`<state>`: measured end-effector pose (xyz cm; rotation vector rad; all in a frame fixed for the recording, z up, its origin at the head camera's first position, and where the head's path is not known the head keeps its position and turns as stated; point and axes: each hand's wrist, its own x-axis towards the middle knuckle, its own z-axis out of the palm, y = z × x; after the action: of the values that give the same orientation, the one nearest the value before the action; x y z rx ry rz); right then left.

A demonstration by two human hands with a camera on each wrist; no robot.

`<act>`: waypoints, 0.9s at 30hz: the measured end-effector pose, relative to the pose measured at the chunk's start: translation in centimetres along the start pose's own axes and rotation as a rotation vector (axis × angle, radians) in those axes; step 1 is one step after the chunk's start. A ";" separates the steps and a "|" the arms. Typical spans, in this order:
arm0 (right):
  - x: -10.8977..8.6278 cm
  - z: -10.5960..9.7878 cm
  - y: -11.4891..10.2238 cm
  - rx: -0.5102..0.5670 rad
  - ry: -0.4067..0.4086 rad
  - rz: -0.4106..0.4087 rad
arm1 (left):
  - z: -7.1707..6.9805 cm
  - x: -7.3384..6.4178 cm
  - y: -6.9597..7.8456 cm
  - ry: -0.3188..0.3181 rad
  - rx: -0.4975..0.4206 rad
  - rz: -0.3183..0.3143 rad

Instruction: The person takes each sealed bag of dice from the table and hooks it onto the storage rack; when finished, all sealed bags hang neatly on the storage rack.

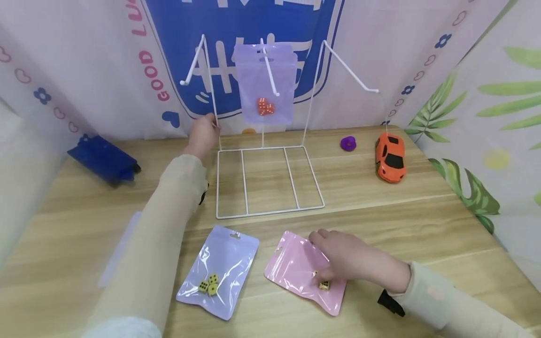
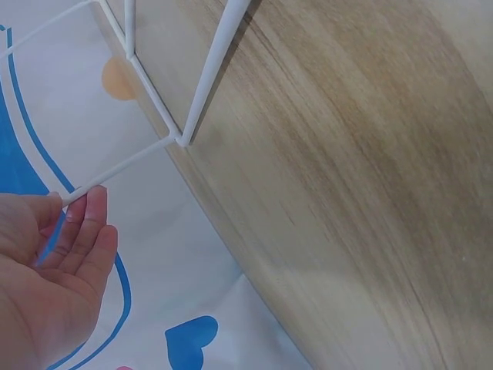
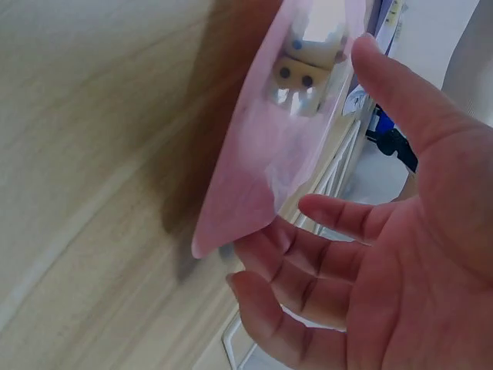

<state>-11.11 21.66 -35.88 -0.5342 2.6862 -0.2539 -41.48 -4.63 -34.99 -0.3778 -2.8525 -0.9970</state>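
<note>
Left hand (image 1: pixel 203 137) pinched the white rack (image 2: pixel 212 69), likely steadying it.
Right hand (image 1: pixel 345 256) touched the pink bag (image 1: pixel 290 260); gripping or not, I couldn't tell.

Bare surface (image 1: pixel 359 206) gives passage right of the rack (image 1: pixel 291 178), nearer than the purple piece (image 1: pixel 348 143) and orange car (image 1: pixel 390 162). At the rack's left, the left hand (image 1: pixel 203 134) and sleeve (image 1: pixel 165 230) bar the way. The hanging pouch (image 1: pixel 251 84) blocks the middle, with 1 gap on each side. Only a narrow strip separates the lilac pouch (image 1: pixel 226 258) and pink pouch (image 1: pixel 291 263).
</note>
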 end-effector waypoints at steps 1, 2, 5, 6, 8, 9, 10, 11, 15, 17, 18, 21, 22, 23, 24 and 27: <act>0.0 0.0 0.0 -0.001 0.002 -0.002 | 0.0 0.0 0.0 0.000 0.001 0.003; 0.0 0.0 0.0 0.005 0.002 -0.003 | 0.0 0.0 0.0 0.002 0.004 0.007; 0.0 0.2 0.1 0.031 0.006 -0.014 | 0.0 0.0 -0.1 0.004 0.003 0.016; 0.0 0.2 0.2 0.043 0.008 -0.018 | 0.0 -0.1 -0.1 0.008 0.004 0.022; 0.1 0.3 0.2 0.074 0.007 -0.023 | 0.1 -0.1 -0.2 0.013 0.001 0.028; 0.1 0.4 0.3 0.097 0.005 -0.027 | 0.1 -0.1 -0.2 0.016 0.000 0.031; 0.2 0.4 0.3 0.120 0.002 -0.033 | 0.1 -0.2 -0.1 0.021 0.004 0.034; 0.2 0.5 0.4 0.145 -0.002 -0.039 | 0.1 -0.2 -0.1 0.023 0.005 0.034; 0.5 0.8 0.7 0.275 -0.006 -0.062 | 0.0 -0.3 0.0 0.014 -0.006 0.017; 0.6 0.9 1.0 0.335 -0.003 -0.060 | 0.0 -0.4 0.0 0.009 -0.008 0.012; 0.7 1.0 1.2 0.372 0.001 -0.057 | -0.1 -0.4 0.0 0.008 -0.007 0.012; 0.9 1.0 1.7 0.463 0.020 -0.051 | -0.1 -0.4 0.1 0.015 0.004 0.023; 0.9 1.0 1.9 0.494 0.027 -0.052 | -0.1 -0.5 0.0 0.019 0.009 0.028; 1.0 1.0 2.0 0.531 0.031 -0.054 | -0.1 -0.5 0.0 0.021 0.010 0.029; 1.0 1.0 2.2 0.558 0.040 -0.060 | -0.1 -0.5 0.0 0.021 0.009 0.030; 1.1 1.1 2.6 0.628 0.058 -0.078 | 0.0 -0.5 -0.1 0.015 0.005 0.030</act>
<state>-12.45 23.52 -37.89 -0.4309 2.4444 -1.0952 -41.05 -4.76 -35.11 -0.4091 -2.8271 -0.9826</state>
